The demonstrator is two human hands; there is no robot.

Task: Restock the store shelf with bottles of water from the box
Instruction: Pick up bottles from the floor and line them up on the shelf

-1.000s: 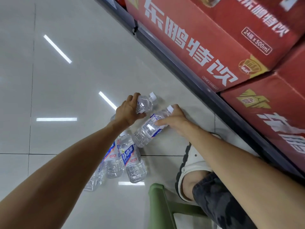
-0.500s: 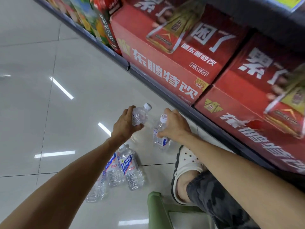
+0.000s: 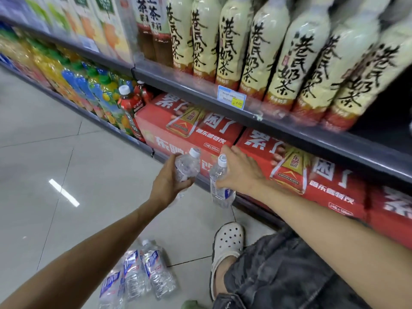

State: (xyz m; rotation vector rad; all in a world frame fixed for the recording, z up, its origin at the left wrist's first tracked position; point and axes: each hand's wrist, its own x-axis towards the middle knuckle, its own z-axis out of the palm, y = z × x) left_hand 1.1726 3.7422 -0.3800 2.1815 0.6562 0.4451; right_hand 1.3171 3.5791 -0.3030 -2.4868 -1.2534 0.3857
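My left hand (image 3: 169, 184) grips a clear water bottle (image 3: 186, 167) with a white cap, held tilted above the floor. My right hand (image 3: 240, 172) holds a second water bottle (image 3: 219, 188) by its upper part, and the bottle hangs upright with its blue and white label showing. Both bottles are raised in front of the lowest shelf. Three more water bottles (image 3: 138, 275) lie on the floor tiles between my arms. No box of water is in view.
Red drink cartons (image 3: 189, 132) fill the bottom shelf. The dark shelf edge (image 3: 278, 128) above carries a price tag (image 3: 231, 99) and a row of cream milk tea bottles (image 3: 278, 52). Coloured juice bottles (image 3: 89, 90) stand further left. My white shoe (image 3: 227, 241) rests on the floor.
Both hands lifted their bottles off the floor and up towards the shelves. The right-hand bottle swung from lying to upright. The view tilted up, bringing the upper shelves into sight.
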